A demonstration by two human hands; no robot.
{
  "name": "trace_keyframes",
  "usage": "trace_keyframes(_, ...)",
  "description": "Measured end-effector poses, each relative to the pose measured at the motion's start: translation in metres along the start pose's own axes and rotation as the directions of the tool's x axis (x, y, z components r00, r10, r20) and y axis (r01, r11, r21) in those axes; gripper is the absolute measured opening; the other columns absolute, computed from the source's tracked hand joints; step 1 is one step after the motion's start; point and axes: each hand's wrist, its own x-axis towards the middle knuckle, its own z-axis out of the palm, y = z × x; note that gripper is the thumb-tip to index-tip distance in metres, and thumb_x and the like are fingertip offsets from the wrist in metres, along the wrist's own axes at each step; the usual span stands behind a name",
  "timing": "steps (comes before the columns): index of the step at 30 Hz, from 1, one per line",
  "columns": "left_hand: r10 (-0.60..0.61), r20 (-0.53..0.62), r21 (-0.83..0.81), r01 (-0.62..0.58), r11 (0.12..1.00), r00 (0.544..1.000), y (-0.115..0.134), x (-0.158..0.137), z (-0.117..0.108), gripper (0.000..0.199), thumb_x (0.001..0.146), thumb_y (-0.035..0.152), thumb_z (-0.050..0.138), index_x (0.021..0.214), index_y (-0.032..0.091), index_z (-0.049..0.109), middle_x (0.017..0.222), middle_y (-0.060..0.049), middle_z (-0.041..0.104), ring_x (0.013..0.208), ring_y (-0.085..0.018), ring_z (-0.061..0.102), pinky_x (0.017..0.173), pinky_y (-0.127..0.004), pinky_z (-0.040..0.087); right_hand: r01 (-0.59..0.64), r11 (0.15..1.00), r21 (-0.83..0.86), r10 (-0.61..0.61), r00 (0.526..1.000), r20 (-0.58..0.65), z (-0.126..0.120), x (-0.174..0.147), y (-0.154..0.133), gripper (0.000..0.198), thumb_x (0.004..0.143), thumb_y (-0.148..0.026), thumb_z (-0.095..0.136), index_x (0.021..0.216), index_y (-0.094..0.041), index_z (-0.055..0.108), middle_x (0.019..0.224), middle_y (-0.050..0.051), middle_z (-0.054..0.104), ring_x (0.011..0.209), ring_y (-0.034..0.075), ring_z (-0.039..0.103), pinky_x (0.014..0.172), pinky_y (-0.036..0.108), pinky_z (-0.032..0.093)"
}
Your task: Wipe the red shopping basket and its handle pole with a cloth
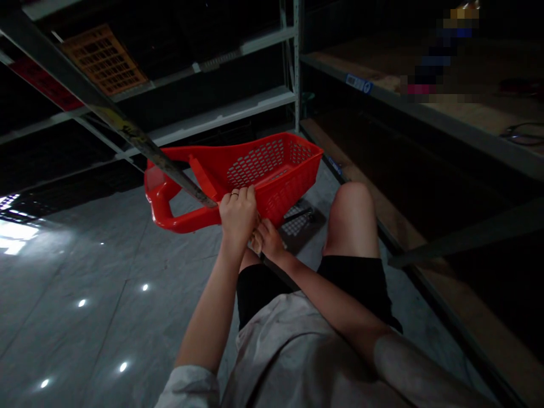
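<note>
A long grey pole [142, 144] with a yellow-marked patch slants down from the upper left to my hands. My left hand [238, 212], with a ring on one finger, is closed around it. Just below, my right hand [271, 241] is closed where the pole's line continues, against a tan, crumpled-looking patch [255, 242]; its fingers are partly hidden. A dark length runs on from there towards my lap. Behind my hands stands a red plastic shopping cart [293, 190] with perforated sides and a looped handle end.
Metal shelving [238, 51] spans the back, with an orange crate [104, 59] and a red crate [46, 85]. Wood-decked shelves [450, 122] run along my right. The grey floor [97, 294] reflects several lights. My knee [352, 215] is close to the right shelf.
</note>
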Motion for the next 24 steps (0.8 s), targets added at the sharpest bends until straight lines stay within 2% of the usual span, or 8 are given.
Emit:
trace_keyframes(5, -0.013, -0.023, -0.087, 0.011, 0.996, 1.0, -0.01, -0.007, 0.001, 0.04, 0.104, 0.026, 0.035, 0.119, 0.018, 0.071, 0.095, -0.014, 0.075, 0.087, -0.027, 0.067, 0.076, -0.041, 0.045, -0.14, 0.984, -0.114, 0.125, 0.984, -0.126, -0.052, 0.02, 0.047, 0.017, 0.081, -0.02, 0.059, 0.097, -0.019, 0.065, 0.097, 0.005, 0.064, 0.093, 0.02, 0.061, 0.089, 0.035, 0.053)
trace_keyframes(9, 0.006, -0.037, -0.086, -0.009, 0.996, 0.999, -0.013, -0.01, 0.002, 0.036, 0.105, 0.03, 0.039, 0.117, 0.02, 0.072, 0.095, -0.012, 0.076, 0.084, -0.024, 0.067, 0.072, -0.039, 0.043, -0.371, 0.915, -0.157, 0.272, 0.857, -0.438, -0.104, 0.056, 0.087, 0.03, 0.077, -0.012, 0.049, 0.105, -0.017, 0.056, 0.107, 0.011, 0.058, 0.101, 0.022, 0.056, 0.095, 0.041, 0.047)
trace_keyframes(12, 0.041, -0.078, -0.031, -0.043, 0.999, 0.996, -0.013, -0.009, 0.004, 0.036, 0.104, 0.032, 0.041, 0.114, 0.021, 0.073, 0.094, -0.01, 0.077, 0.081, -0.022, 0.068, 0.071, -0.038, 0.042, -0.433, 0.89, -0.141, 0.303, 0.795, -0.525, -0.104, 0.065, 0.086, 0.03, 0.075, -0.012, 0.048, 0.104, -0.019, 0.052, 0.108, 0.011, 0.056, 0.102, 0.022, 0.054, 0.097, 0.04, 0.045)
trace_keyframes(14, 0.053, -0.109, -0.013, -0.054, 0.998, 0.993, -0.013, -0.007, 0.007, 0.035, 0.104, 0.033, 0.042, 0.114, 0.022, 0.074, 0.094, -0.009, 0.078, 0.081, -0.022, 0.068, 0.07, -0.037, 0.043, -0.376, 0.918, -0.127, 0.277, 0.837, -0.473, -0.082, 0.054, 0.069, 0.025, 0.076, -0.012, 0.048, 0.099, -0.021, 0.05, 0.105, 0.009, 0.056, 0.101, 0.023, 0.055, 0.096, 0.04, 0.047)
trace_keyframes(16, 0.055, -0.125, -0.012, -0.057, 0.998, 0.991, -0.013, -0.004, 0.011, 0.035, 0.103, 0.033, 0.043, 0.114, 0.023, 0.074, 0.094, -0.009, 0.078, 0.081, -0.022, 0.068, 0.071, -0.037, 0.043, -0.249, 0.962, -0.116, 0.2, 0.925, -0.324, -0.051, 0.033, 0.044, 0.023, 0.077, -0.012, 0.05, 0.097, -0.023, 0.051, 0.103, 0.008, 0.058, 0.099, 0.024, 0.057, 0.094, 0.041, 0.05)
trace_keyframes(19, 0.053, -0.108, -0.022, -0.056, 0.998, 0.993, -0.016, 0.0, 0.016, 0.035, 0.103, 0.033, 0.042, 0.118, 0.022, 0.073, 0.096, -0.011, 0.078, 0.082, -0.022, 0.069, 0.072, -0.037, 0.044, -0.135, 0.985, -0.109, 0.113, 0.976, -0.183, -0.019, 0.006, 0.01, 0.029, 0.077, -0.013, 0.055, 0.102, -0.027, 0.054, 0.104, 0.006, 0.062, 0.101, 0.027, 0.061, 0.093, 0.043, 0.055)
trace_keyframes(21, 0.045, -0.089, -0.049, -0.049, 0.998, 0.995, -0.02, 0.001, 0.018, 0.036, 0.103, 0.034, 0.043, 0.119, 0.023, 0.072, 0.098, -0.011, 0.078, 0.084, -0.023, 0.07, 0.072, -0.038, 0.044, -0.065, 0.993, -0.095, 0.054, 0.992, -0.115, -0.021, 0.006, -0.005, 0.031, 0.079, -0.014, 0.057, 0.105, -0.03, 0.056, 0.107, 0.004, 0.063, 0.103, 0.026, 0.063, 0.094, 0.043, 0.056)
trace_keyframes(24, 0.018, -0.078, -0.103, -0.026, 0.994, 0.997, -0.026, 0.001, 0.02, 0.034, 0.102, 0.038, 0.046, 0.117, 0.023, 0.073, 0.1, -0.01, 0.079, 0.086, -0.023, 0.071, 0.073, -0.038, 0.043, 0.018, 0.997, -0.077, -0.024, 0.996, -0.083, -0.053, 0.039, -0.016, 0.031, 0.085, -0.017, 0.058, 0.114, -0.028, 0.058, 0.116, 0.006, 0.062, 0.109, 0.024, 0.062, 0.098, 0.04, 0.054)
